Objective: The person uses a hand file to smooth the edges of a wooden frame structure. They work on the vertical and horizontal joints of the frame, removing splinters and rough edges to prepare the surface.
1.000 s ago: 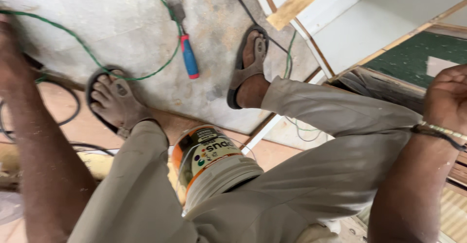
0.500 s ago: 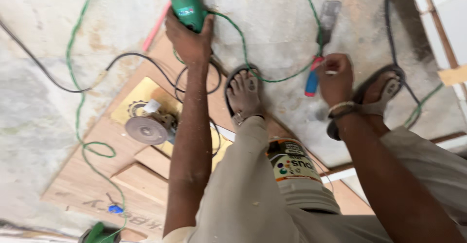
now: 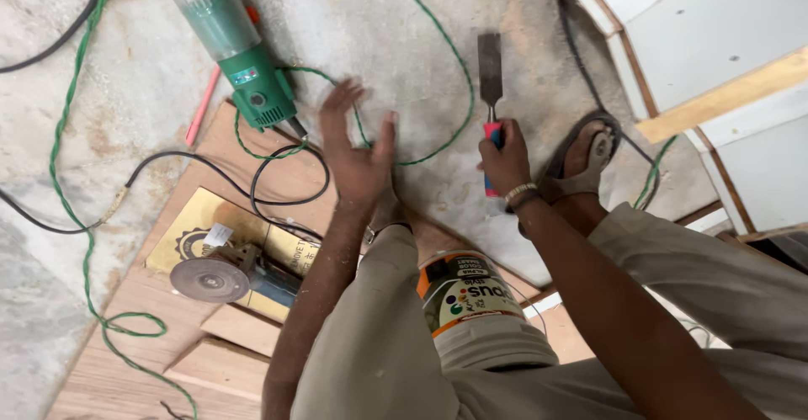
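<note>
I see right hand (image 3: 507, 164) gripping chisel (image 3: 491, 100), upper centre; left hand (image 3: 358, 146) spread open beside green router (image 3: 231, 45)

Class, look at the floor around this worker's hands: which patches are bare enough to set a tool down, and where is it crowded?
Bare concrete lies inside the green cord loop, between the left hand and the chisel held by the right hand. Another bare patch lies at upper left, between that cord and the green power tool. The plywood by the grinder is crowded with the black cable and offcuts.
</note>
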